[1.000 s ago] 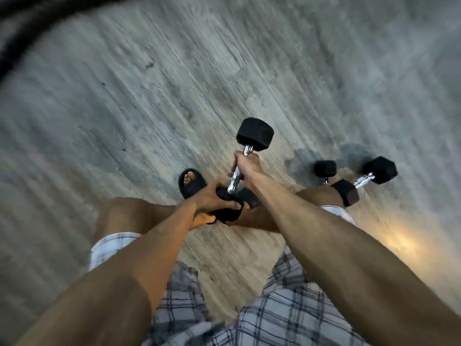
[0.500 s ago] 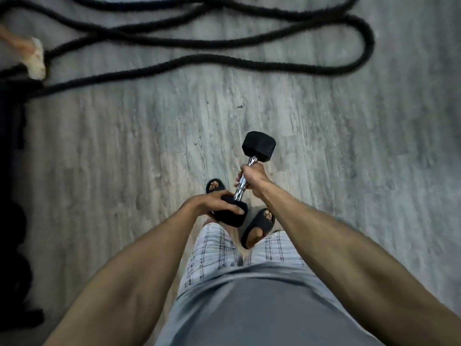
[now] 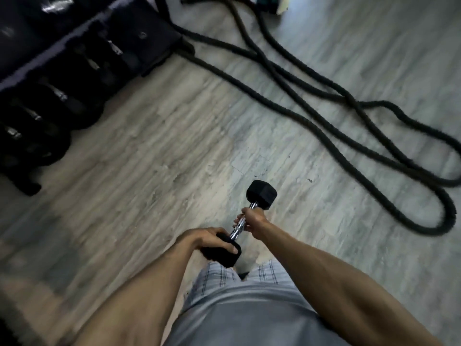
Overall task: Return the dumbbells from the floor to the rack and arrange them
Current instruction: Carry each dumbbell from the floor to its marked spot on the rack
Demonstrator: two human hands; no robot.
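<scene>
**Rack comes into view; dumbbell carried, not yet racked**

The view has swung: half a second ago we saw only the floor (image 3: 162, 146) and rope ahead. Now the rack (image 3: 45, 56) fills the 10 to 11 o'clock corner with its row of racked dumbbells (image 3: 59, 96). We judge the carry is turning toward it, with a stretch of floor left to cross.

The battle rope (image 3: 359, 106) has shifted to 1 to 3 o'clock, off the direct path.

The dumbbell (image 3: 237, 231) is in the air just ahead of the shorts (image 3: 249, 278), held as before. Its long axis runs 7 to 1 o'clock, with the far head pointing to 1, away from the rack. It likely needs turning before it is set down.

The left hand (image 3: 212, 237) wraps the near head, thumb across its face. The right hand (image 3: 252, 218) is curled tight round the chrome handle below the far head.
</scene>
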